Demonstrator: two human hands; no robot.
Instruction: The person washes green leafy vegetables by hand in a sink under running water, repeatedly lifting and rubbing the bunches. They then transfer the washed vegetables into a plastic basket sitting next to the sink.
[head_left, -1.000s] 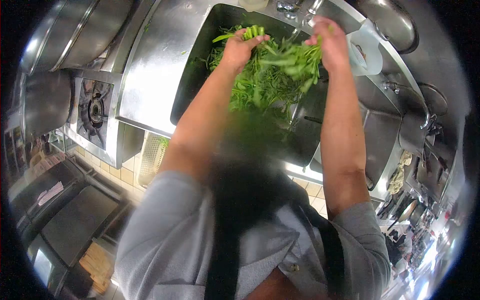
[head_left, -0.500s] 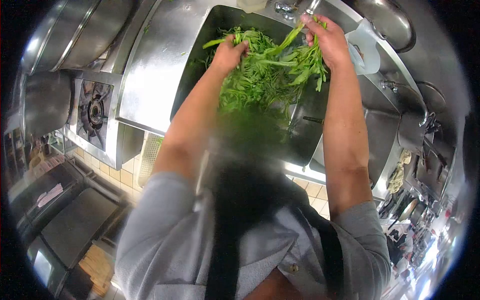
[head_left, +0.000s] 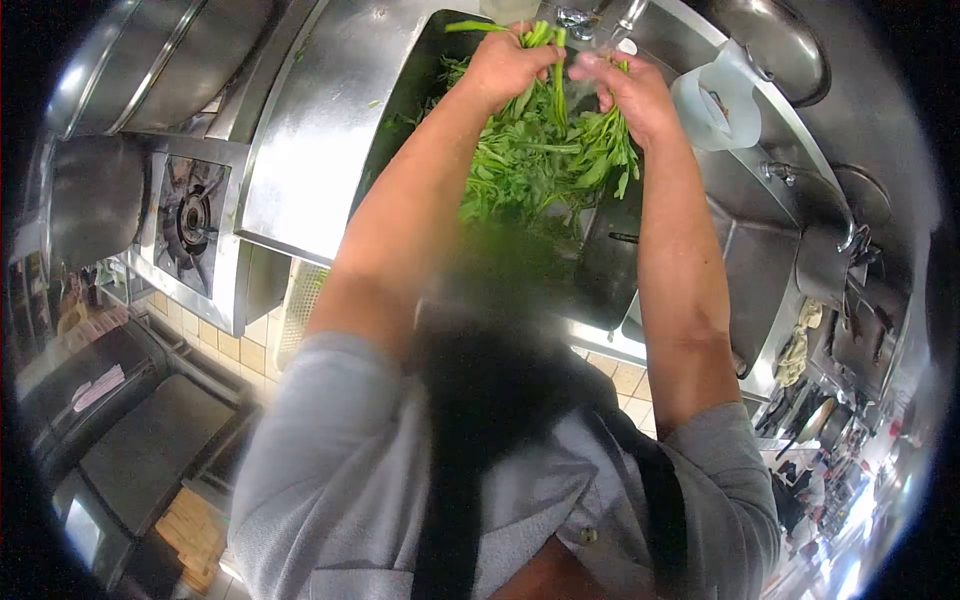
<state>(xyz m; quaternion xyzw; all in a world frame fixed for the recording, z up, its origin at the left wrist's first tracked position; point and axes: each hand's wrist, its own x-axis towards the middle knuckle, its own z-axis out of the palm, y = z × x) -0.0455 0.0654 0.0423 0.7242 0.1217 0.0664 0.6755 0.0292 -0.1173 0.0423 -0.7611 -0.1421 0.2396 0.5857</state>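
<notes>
A heap of leafy greens (head_left: 520, 165) fills much of the metal sink (head_left: 605, 285) ahead of me. My left hand (head_left: 512, 68) is closed around several light-green stems, whose ends stick out to the left and whose leaves hang down into the heap. Just to its right, my right hand (head_left: 630, 88) is closed on another bunch of leafy greens (head_left: 606, 150), its leaves drooping below the palm. The fingers of the right hand are slightly blurred. Both hands are raised above the heap, near the faucet (head_left: 632, 14). A blurred dark patch hides the near part of the sink.
A translucent plastic pitcher (head_left: 715, 105) stands right of my right hand. Another sink basin (head_left: 765, 265) lies further right. On the left are a steel drainboard (head_left: 310, 130) and a gas burner (head_left: 193, 215). A white perforated basket (head_left: 298, 310) is below the counter.
My left hand has moved up and to the right with its stems, close to my right hand. The right hand has shifted slightly left and down, still holding its bunch.
</notes>
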